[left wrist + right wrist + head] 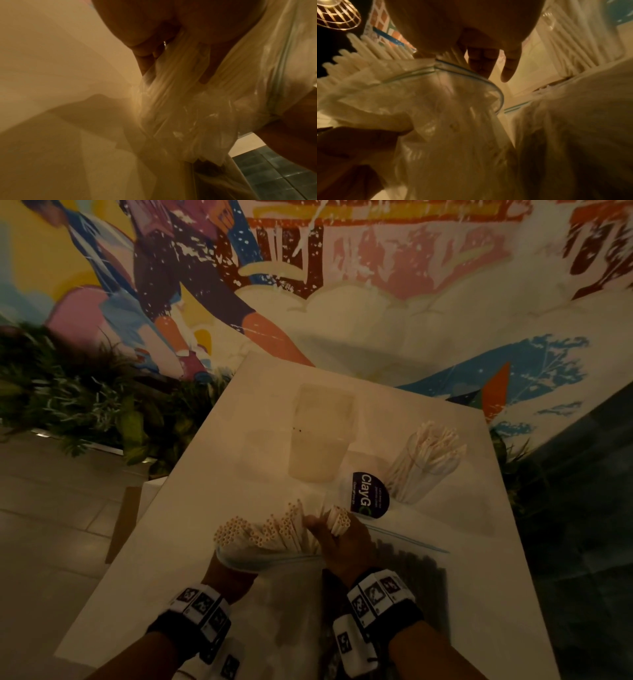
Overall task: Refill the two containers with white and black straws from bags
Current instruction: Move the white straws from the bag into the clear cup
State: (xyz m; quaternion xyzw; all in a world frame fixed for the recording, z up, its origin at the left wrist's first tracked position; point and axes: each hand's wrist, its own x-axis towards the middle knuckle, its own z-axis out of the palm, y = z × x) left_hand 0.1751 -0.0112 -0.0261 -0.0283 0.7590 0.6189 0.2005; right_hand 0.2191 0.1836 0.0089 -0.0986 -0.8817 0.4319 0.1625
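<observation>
Surface: a white rectangular tabletop (212, 460), set against a wall painted with a colourful mural (376, 268); green foliage (85, 395) runs along the wall's foot, pale floor tiles to your left, dark tiles to your right.

On it, far side: one empty clear plastic container (322, 436); to its right, a second clear container holding white straws (423, 462); between them, a round dark purple label printed "ClayG" (370, 494).

Near side: a clear zip bag of white paper straws (260, 537), mouth open, straw ends fanning out. Your left hand (227, 571) grips this bag from beneath, fingers curled into the plastic. Your right hand (342, 539) is clamped round a small bunch of white straws (337, 520) at the bag's mouth.

Right of that hand: a second zip bag of black straws (414, 570), lying flat.

Hard to read: both wrist views are blurred and amber. The left hand's fingers are mostly hidden behind plastic.
</observation>
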